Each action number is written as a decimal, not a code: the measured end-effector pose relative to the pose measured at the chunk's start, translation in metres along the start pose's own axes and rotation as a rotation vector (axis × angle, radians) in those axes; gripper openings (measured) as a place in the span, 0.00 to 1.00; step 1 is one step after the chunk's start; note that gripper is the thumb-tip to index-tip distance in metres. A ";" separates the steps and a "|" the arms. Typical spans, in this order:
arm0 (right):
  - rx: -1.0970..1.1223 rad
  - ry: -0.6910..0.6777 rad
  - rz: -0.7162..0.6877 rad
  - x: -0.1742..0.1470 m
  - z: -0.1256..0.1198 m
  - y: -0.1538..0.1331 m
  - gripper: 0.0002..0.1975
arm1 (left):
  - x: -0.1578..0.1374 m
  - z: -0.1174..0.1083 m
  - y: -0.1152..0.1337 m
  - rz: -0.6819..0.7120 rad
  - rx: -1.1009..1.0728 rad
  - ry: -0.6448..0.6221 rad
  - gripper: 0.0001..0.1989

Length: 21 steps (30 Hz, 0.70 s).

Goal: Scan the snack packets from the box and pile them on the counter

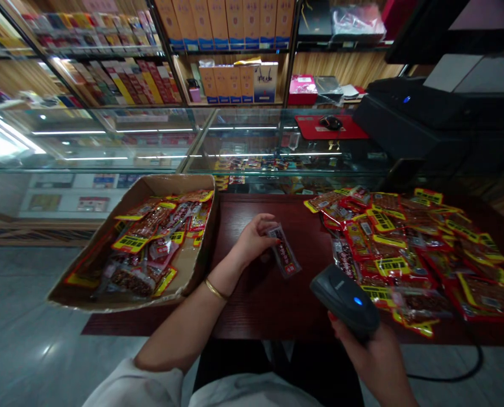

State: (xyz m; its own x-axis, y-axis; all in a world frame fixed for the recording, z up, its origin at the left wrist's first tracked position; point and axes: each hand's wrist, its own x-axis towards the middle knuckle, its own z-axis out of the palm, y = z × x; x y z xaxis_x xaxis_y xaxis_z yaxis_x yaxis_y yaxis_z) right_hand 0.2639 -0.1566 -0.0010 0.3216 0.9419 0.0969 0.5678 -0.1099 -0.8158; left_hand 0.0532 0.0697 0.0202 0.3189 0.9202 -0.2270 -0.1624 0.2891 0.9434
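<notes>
My left hand (256, 240) pinches the upper end of a small, dark, clear-edged snack packet (286, 254) over the middle of the dark red table. In my right hand (373, 350) is a black barcode scanner (345, 299) with a blue light glowing on top; its head points toward the packet, a short gap away. To the left stands an open cardboard box (199, 257) holding many red and yellow snack packets (154, 217). A spread-out pile of similar packets (387, 237) covers the right side of the table, close beside the scanner.
Behind the table runs a glass display counter (150, 141) with a computer mouse (330, 122) on a red mat (303, 129). Dark equipment (438, 124) stands at the back right. A black cable (455, 376) loops at the lower right. Shelves with boxes (222, 25) line the wall.
</notes>
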 end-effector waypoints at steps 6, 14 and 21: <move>0.003 0.011 -0.008 -0.003 -0.001 0.002 0.21 | -0.006 0.002 0.000 -0.145 -0.109 -0.081 0.22; 0.000 -0.003 -0.012 -0.004 -0.001 -0.002 0.18 | -0.007 0.002 0.007 -0.127 -0.153 0.000 0.15; -0.031 -0.044 0.020 0.003 0.000 -0.005 0.22 | -0.005 0.014 -0.014 -0.161 -0.258 0.031 0.09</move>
State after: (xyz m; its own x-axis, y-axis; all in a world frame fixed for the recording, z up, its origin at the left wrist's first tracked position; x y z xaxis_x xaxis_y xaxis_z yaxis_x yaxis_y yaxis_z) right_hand 0.2619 -0.1528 0.0034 0.2998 0.9524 0.0549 0.5851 -0.1381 -0.7991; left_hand 0.0669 0.0578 0.0115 0.3322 0.8635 -0.3795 -0.3447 0.4857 0.8033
